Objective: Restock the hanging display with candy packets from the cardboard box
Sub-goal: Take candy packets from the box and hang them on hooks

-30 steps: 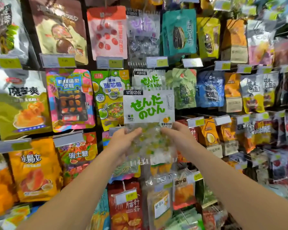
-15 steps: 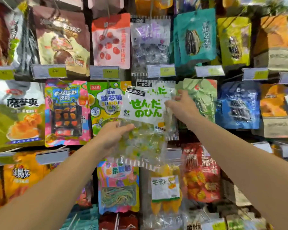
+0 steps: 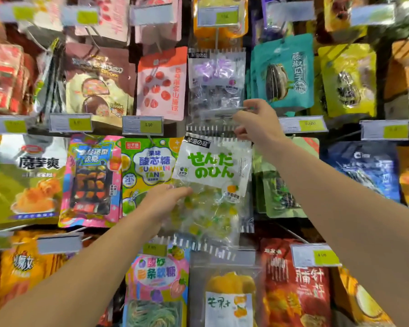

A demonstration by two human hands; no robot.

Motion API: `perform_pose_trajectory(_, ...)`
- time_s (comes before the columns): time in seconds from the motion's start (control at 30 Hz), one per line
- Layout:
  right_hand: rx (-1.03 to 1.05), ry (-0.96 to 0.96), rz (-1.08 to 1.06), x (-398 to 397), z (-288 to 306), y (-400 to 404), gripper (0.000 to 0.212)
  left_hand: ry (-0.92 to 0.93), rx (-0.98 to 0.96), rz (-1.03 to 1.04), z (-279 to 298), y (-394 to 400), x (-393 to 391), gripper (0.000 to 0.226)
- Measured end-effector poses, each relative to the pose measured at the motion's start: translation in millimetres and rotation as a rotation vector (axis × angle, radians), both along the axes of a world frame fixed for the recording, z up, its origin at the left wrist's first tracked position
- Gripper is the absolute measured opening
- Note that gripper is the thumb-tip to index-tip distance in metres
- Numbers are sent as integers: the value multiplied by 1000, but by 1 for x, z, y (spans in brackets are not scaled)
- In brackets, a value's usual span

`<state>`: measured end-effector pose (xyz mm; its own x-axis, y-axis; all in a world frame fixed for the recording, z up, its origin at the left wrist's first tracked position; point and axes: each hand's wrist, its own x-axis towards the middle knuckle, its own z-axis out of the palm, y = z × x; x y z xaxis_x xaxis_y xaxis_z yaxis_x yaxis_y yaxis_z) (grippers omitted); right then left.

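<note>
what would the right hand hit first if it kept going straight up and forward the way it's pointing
Most likely the clear packet of purple candies hanging directly above. The right hand holds the top edge of the green-lettered candy packet, fingers reaching up toward that packet's lower edge. Depth is hard to judge; they may already touch.

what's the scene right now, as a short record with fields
setting: hanging display of snack packets with price tags
held item: candy packet, white label with green letters, clear lower half showing yellow-green sweets
left hand: grips the packet's lower left side
right hand: raised at the packet's top right corner, fingers curled near a price tag; exact grip unclear
neighbours: purple candy packet above, mango packet below
stage: packet held at its row; whether it is on the hook is unclear
box: not in view
</note>
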<state>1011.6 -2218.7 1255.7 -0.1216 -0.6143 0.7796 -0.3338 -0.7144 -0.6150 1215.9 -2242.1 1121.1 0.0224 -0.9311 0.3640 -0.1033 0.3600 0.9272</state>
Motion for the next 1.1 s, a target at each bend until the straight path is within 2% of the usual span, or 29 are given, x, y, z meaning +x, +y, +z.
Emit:
perform_pose_trajectory(0.13,9,-25,109,-6,11,-2,41,75,-22,42,7,2,-13,40)
perform_pose_trajectory(0.27,10,-16,153,-9,15,-5,43,109,-21,40,18,7,-25,23)
perform_pose_trajectory(0.4,14,-23,191,-12,14,-7,42,124,13,12,25,8,-33,38)
perform_pose_trajectory(0.53,19,-3,201,-14,13,-6,48,106,42,11,27,9,-42,51)
perform_pose_trajectory(0.67,11,1,208,-16,14,-6,50,127,18,29,27,11,-47,46)
perform_pose_trajectory(0.83,10,-8,236,-15,14,-11,49,133,52,57,29,25,-45,20)
perform_pose_trajectory(1.1,-2,16,238,-19,15,-12,47,147,6,83,39,32,-54,11)
